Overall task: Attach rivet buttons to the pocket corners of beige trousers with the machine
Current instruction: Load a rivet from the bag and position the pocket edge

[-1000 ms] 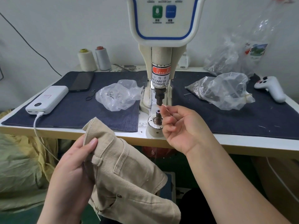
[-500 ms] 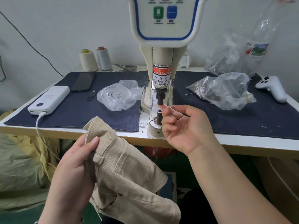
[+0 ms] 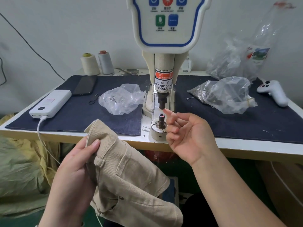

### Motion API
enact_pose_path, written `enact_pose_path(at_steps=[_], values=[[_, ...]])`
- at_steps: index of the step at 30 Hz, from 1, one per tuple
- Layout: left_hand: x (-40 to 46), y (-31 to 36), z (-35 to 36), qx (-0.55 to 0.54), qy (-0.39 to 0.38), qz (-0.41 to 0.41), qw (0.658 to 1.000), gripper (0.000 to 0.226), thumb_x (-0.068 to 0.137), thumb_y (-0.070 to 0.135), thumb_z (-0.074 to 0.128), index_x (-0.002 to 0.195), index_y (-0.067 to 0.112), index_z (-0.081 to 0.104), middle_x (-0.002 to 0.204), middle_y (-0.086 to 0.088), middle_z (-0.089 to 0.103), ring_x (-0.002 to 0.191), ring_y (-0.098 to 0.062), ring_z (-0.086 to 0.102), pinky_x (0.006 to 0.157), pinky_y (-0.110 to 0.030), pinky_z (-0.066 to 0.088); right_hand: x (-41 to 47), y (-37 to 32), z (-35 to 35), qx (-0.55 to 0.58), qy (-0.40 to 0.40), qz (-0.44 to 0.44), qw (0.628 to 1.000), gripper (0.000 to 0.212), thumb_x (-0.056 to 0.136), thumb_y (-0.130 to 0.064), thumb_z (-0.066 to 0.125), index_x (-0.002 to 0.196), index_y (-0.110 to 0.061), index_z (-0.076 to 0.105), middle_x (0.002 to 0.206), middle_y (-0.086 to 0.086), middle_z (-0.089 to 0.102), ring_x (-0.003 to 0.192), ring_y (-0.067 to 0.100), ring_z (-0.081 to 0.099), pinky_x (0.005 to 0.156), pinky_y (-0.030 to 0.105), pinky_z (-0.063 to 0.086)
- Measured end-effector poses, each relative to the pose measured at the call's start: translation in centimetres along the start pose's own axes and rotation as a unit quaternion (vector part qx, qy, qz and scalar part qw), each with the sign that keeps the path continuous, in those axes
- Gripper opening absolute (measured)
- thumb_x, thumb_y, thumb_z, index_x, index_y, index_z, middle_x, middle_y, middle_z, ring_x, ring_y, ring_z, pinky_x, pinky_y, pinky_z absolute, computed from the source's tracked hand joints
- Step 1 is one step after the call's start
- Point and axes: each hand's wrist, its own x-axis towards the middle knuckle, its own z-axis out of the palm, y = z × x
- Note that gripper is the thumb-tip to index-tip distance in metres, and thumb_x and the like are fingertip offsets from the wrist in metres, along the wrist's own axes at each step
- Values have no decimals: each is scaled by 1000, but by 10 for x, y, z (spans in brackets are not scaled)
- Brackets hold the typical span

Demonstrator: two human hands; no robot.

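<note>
The beige trousers (image 3: 131, 174) hang below the table's front edge, bunched in my left hand (image 3: 73, 174), whose thumb presses on the folded waistband. One dark rivet (image 3: 121, 197) sits at a pocket corner. The rivet machine (image 3: 164, 63) stands at the table's middle, with its upper punch (image 3: 162, 102) above the lower die (image 3: 161, 117). My right hand (image 3: 188, 136) is palm up just right of the die. Its index fingertip reaches up beside the punch's tip, and the other fingers are loosely curled. I see nothing held in it.
Two clear bags of metal parts (image 3: 121, 100) (image 3: 229, 95) lie either side of the machine on a dark denim mat (image 3: 73, 115). A power bank (image 3: 50, 104), phone (image 3: 85, 85), two thread cones (image 3: 89, 64) and a white controller (image 3: 273, 92) are also on the table.
My right thumb and index finger, pinched together at the punch a second ago, have parted, and the index tip now sits slightly lower. My left hand and the trousers stay put.
</note>
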Motion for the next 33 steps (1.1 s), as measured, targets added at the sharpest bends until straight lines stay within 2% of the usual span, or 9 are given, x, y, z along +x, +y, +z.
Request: enact_pose_path(at_steps=[4,6,10,15,18,24,27,30,33], values=[[1,6,-2,4,-9,1,1000,34,85,23,57,112,10,73,106,-16,72,95,-26,71,76,-32,58,-7,9,-4,-77,63,-70,993,19,87,-8,53,86,-3,72,59,3,55,43,9,43,37,17,32],[3,13,-4,5,-14,3,1000,35,86,22,57,115,10,72,108,-17,71,98,-28,70,78,-32,58,-12,20,-3,-232,69,-130,962,24,87,-12,62,65,-15,70,56,0,56,44,8,45,39,17,33],[13,30,-7,4,-14,17,1000,33,85,22,57,112,8,71,101,-15,70,94,-27,70,76,-31,58,-11,49,20,-552,10,-240,799,21,80,-26,76,65,-21,62,54,-8,58,47,2,50,48,16,42],[23,44,-12,-24,-5,31,999,36,83,20,58,114,3,69,102,-19,69,92,-29,69,77,-33,59,34,71,73,-693,-18,-353,628,6,90,-16,60,87,-15,65,85,-4,65,80,15,58,72,34,49],[24,46,-18,-46,-1,22,999,34,82,20,59,110,3,70,98,-19,71,88,-28,71,74,-33,59,76,69,100,-745,32,-391,539,25,88,2,48,103,-9,65,106,6,63,100,25,55,78,38,46],[29,50,-32,-68,-3,4,998,35,82,20,60,111,3,70,104,-22,71,96,-32,70,79,-35,59,140,63,130,-898,59,-300,315,27,87,-2,51,109,-13,62,106,4,57,111,25,46,64,29,33],[36,53,-34,-64,-18,-2,998,32,82,20,60,108,5,71,101,-21,71,92,-30,70,76,-34,59,154,65,137,-940,48,-203,269,17,91,-16,55,105,-16,65,101,2,61,107,24,58,68,25,36],[47,58,-34,-56,-27,0,998,30,82,20,61,106,8,73,98,-18,70,89,-27,69,73,-32,58,160,66,138,-958,39,-157,239,13,85,-5,54,83,-17,59,84,-3,57,83,22,64,67,24,45],[57,61,-36,-54,-25,3,998,34,81,19,61,110,6,72,99,-16,71,89,-26,70,74,-31,59,164,66,136,-956,38,-182,227,26,87,-4,51,109,-13,62,102,3,65,84,24,59,62,28,42]])
